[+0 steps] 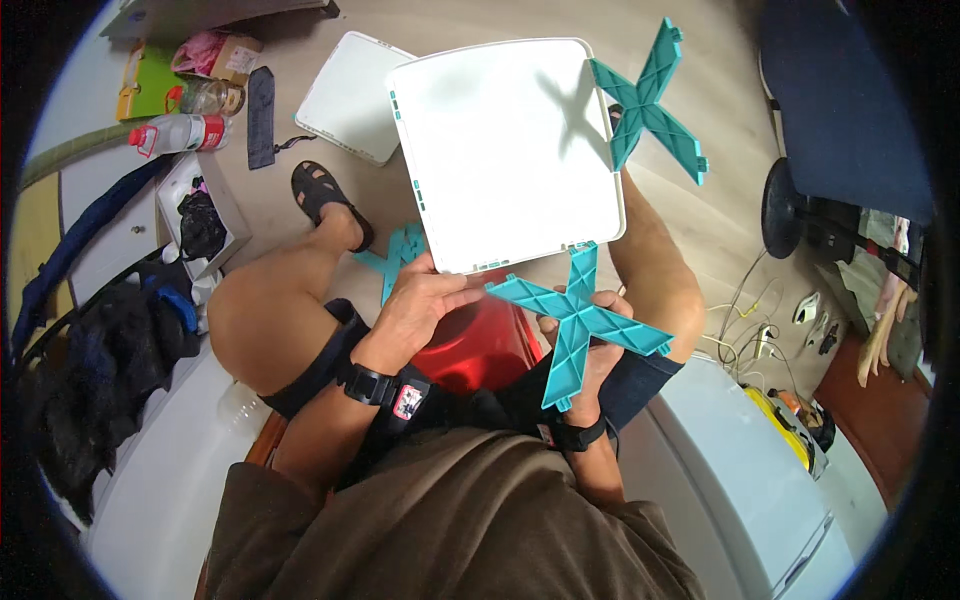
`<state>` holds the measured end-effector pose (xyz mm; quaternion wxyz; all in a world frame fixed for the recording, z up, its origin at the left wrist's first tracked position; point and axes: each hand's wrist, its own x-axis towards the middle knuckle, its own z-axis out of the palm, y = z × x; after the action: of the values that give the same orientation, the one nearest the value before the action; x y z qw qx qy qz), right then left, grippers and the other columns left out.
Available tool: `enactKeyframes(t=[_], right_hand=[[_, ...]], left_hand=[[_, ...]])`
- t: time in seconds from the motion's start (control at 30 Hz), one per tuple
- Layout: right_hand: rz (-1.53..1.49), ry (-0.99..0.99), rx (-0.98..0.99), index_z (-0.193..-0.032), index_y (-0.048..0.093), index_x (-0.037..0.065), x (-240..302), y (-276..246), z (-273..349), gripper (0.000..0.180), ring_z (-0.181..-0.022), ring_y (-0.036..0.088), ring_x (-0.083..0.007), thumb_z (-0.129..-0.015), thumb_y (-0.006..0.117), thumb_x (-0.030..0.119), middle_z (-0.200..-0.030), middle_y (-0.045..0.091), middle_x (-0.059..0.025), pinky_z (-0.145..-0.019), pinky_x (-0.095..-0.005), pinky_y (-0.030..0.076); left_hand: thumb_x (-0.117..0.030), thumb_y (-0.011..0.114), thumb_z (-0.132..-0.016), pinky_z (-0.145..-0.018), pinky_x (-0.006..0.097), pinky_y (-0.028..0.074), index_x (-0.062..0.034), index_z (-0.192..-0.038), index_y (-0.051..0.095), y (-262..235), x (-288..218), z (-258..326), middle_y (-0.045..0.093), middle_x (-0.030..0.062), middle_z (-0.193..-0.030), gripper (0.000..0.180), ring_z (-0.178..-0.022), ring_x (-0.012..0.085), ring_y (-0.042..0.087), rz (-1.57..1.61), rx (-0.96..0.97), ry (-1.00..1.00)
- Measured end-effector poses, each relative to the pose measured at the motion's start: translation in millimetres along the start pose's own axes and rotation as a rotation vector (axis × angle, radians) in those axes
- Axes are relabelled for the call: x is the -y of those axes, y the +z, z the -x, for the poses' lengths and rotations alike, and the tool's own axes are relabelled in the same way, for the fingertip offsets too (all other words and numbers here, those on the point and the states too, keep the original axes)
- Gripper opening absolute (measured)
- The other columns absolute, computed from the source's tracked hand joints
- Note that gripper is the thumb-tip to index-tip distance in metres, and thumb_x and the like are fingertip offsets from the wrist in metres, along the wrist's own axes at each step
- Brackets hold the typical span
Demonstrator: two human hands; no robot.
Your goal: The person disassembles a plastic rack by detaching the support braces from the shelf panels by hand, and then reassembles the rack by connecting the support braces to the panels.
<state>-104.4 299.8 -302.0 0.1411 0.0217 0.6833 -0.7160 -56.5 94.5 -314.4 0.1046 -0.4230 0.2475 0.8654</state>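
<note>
Over pale floor (735,220), a white panel (500,130) bears one teal cross (645,105) at its right edge, a second cross (577,314) at its near edge. The right hand (600,362) curls round the latter; the left hand (422,305), half-open, meets the near-left corner, grip unclear. Lopsided pressure might snap tabs.

my feed: right hand (598,368) half hidden behind near teal X piece (578,318) | far panel (345,95), right side lost behind big white panel (490,140) | red thing (475,355) partly covered, can't ID it | dark blue thing (850,110) cut off by rim
</note>
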Motion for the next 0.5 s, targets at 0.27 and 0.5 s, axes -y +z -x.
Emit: enactKeyframes(t=[0.27, 0.5], right_hand=[[0.086, 0.037, 0.018, -0.109, 0.038, 0.010, -10, 7, 0, 0.062, -0.093, 0.057, -0.0166, -0.066, 0.083, 0.001, -0.103, 0.055, -0.0093, -0.080, -0.0291, 0.049], [0.228, -0.006, 0.025, -0.107, 0.038, 0.009, 0, 13, -3, 0.062, -0.095, 0.057, -0.0170, -0.064, 0.083, -0.001, -0.106, 0.056, -0.0110, -0.083, -0.0307, 0.049]], left_hand=[[0.000, 0.057, -0.085, -0.089, 0.039, 0.052, 0.0022, -0.111, 0.057, -10, 11, -6, 0.063, 0.0144, -0.106, 0.026, -0.096, 0.0242, 0.063, 0.031, 0.001, 0.019], [0.001, 0.061, -0.082, -0.084, 0.038, 0.054, 0.0015, -0.109, 0.058, -9, 15, -9, 0.064, 0.0106, -0.100, 0.027, -0.090, 0.0211, 0.063, 0.087, -0.010, 0.008]])
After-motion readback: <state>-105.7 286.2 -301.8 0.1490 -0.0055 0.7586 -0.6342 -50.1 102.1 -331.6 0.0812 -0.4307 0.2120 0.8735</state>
